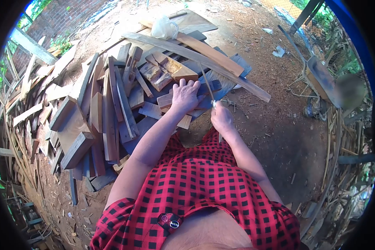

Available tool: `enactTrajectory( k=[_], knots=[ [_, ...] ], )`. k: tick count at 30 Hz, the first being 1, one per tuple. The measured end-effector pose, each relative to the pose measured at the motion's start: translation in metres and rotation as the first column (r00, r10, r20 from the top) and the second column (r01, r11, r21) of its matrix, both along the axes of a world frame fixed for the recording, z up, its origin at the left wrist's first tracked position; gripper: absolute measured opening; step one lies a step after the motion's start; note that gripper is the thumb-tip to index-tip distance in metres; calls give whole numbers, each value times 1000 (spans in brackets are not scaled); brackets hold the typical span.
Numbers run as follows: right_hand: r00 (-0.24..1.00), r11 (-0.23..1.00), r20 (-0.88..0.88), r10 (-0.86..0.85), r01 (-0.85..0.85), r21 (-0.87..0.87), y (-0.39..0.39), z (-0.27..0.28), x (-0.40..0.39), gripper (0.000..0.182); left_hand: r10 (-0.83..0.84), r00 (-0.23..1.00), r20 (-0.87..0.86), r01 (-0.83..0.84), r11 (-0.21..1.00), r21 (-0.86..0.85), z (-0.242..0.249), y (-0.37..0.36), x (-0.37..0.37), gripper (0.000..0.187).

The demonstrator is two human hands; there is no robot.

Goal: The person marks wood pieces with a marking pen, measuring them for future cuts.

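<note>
My left hand (185,96) lies palm down on the pieces of wood, its fingers spread. Just past its fingertips is a wooden block (183,74) with a rough, yellowish hollow. A dark board (210,87) runs beside the hand, and short wood offcuts (166,101) lie by its wrist. My right hand (222,120) is closed around the lower end of a long thin tool (206,81), which points up and away over the boards. The tool appears as a narrow brownish strip with a pale, shiny part at the grip; its exact kind is not clear.
Stacked planks (110,108) fan out to the left, with long boards (212,54) and a plastic bag (165,28) ahead. Loose sticks (25,162) lie at far left. A wheelbarrow-like metal tray (322,79) stands right, on dirt ground (275,133).
</note>
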State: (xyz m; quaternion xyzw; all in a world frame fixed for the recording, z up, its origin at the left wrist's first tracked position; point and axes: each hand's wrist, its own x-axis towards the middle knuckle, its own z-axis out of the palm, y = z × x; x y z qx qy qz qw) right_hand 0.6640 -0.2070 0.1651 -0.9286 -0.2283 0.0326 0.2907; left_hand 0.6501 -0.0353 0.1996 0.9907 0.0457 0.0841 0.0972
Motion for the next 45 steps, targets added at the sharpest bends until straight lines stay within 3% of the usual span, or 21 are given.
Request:
enactTrajectory(
  k=[6,13,22,24,29,36,45],
  knots=[
    [992,996,-124,-36,25,-90,-45,0,-48,16,-3,1000,1,3,1000,-14,-3,1,2,42],
    [999,998,-34,-9,7,-63,8,8,7,15,0,1000,21,0,1000,-1,-2,0,1,41],
    [994,989,-99,-39,24,-149,-39,10,-43,14,-2,1000,-9,1,1000,-25,-1,1,1,40],
    [994,992,-102,-37,24,-122,-25,14,-29,14,1,998,-60,0,1000,18,2,2,1,48],
    [997,994,-69,-29,21,-106,13,17,8,14,10,999,-52,-10,1000,15,1,1,2,48],
    [986,985,-150,-71,45,-167,-36,11,-47,14,7,1000,0,-7,1000,-22,-1,3,2,40],
    [1000,997,-29,-11,9,-81,11,8,8,16,14,1000,-7,-14,1000,-19,-2,1,2,40]
  ],
)
